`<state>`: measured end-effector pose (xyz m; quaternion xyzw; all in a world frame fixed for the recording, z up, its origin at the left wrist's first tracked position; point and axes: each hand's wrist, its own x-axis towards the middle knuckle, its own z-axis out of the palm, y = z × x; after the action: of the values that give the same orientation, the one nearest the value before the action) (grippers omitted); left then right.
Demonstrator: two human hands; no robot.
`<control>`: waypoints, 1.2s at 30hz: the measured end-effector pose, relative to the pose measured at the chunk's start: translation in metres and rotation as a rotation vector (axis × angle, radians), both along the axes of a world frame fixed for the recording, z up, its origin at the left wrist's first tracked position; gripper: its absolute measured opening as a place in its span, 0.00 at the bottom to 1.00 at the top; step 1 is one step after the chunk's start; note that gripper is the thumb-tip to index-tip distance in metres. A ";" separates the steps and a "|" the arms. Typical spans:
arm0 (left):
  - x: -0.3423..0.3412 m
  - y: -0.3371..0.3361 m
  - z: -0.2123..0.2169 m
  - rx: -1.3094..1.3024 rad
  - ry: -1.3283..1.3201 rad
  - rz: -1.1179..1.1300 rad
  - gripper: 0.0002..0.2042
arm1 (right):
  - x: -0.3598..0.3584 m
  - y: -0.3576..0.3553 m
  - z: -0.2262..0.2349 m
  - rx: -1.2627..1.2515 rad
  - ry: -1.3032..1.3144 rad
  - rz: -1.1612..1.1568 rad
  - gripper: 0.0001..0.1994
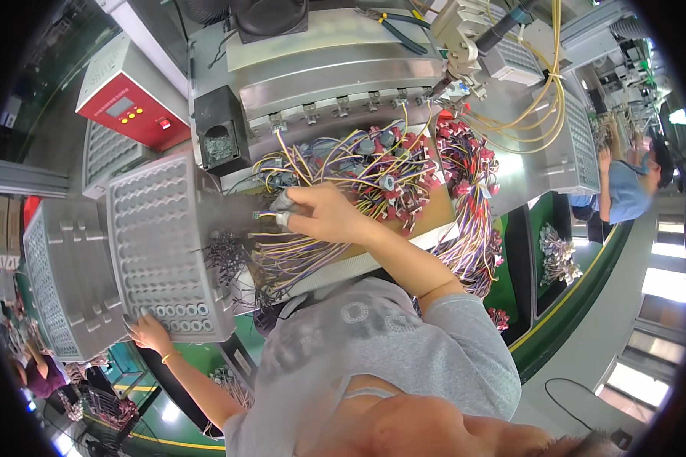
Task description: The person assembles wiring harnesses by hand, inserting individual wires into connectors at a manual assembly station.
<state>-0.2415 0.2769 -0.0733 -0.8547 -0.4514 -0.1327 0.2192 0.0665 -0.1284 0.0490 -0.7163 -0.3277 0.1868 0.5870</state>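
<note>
My right hand (329, 215), with grey covers on its fingertips, is closed on a wire lead. The small connector (261, 215) at the lead's end sticks out left of the fingers, with yellow wire behind it. Over on the left, my left hand (149, 333) is at the lower left corner of a grey dimpled tray (152, 251). Its dark-tipped fingers look apart, and I see nothing held between them. Beside them, several round ring-shaped parts (181, 311) sit in the tray's lowest rows. A bundle of wires (301, 255) lies below my right hand.
A metal fixture (339, 80) with small clamps spans the back of the bench. Before it lie wires with red connectors (408, 179). A black bin (219, 133), a red-fronted control box (133, 103) and pliers (396, 32) stand or lie around. Another person (631, 186) is at far right.
</note>
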 end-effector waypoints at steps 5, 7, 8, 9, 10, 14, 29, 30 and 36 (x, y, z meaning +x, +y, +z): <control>-0.012 0.004 0.001 -0.321 -0.066 0.045 0.18 | 0.000 -0.003 0.007 0.029 0.007 0.024 0.07; -0.010 0.002 0.000 -0.385 -0.094 0.030 0.18 | 0.002 -0.005 0.007 0.000 -0.013 0.001 0.08; -0.002 -0.012 0.008 -0.312 -0.084 0.044 0.18 | 0.002 -0.007 0.007 0.000 -0.014 -0.006 0.08; 0.006 -0.021 0.014 -0.240 -0.074 0.056 0.17 | 0.003 -0.008 0.009 -0.006 -0.012 -0.016 0.09; 0.010 -0.022 0.017 -0.239 -0.074 0.051 0.17 | 0.002 -0.009 0.011 -0.011 -0.009 -0.022 0.09; 0.079 -0.074 0.067 -0.547 -0.608 -0.262 0.14 | -0.003 -0.009 0.018 -0.024 -0.021 -0.049 0.08; 0.199 -0.254 0.119 -2.088 -1.017 -0.687 0.20 | -0.012 0.004 0.014 0.017 -0.026 -0.042 0.02; 0.199 -0.255 0.120 -2.076 -1.017 -0.668 0.20 | -0.012 0.004 0.014 0.037 -0.004 -0.043 0.03; 0.200 -0.260 0.125 -2.065 -1.023 -0.689 0.20 | -0.014 0.007 0.014 0.030 0.021 -0.051 0.05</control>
<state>-0.0419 0.0168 0.0513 -0.5511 -0.1272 -0.0837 -0.8204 0.0530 -0.1217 0.0627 -0.7134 -0.3062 0.1743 0.6057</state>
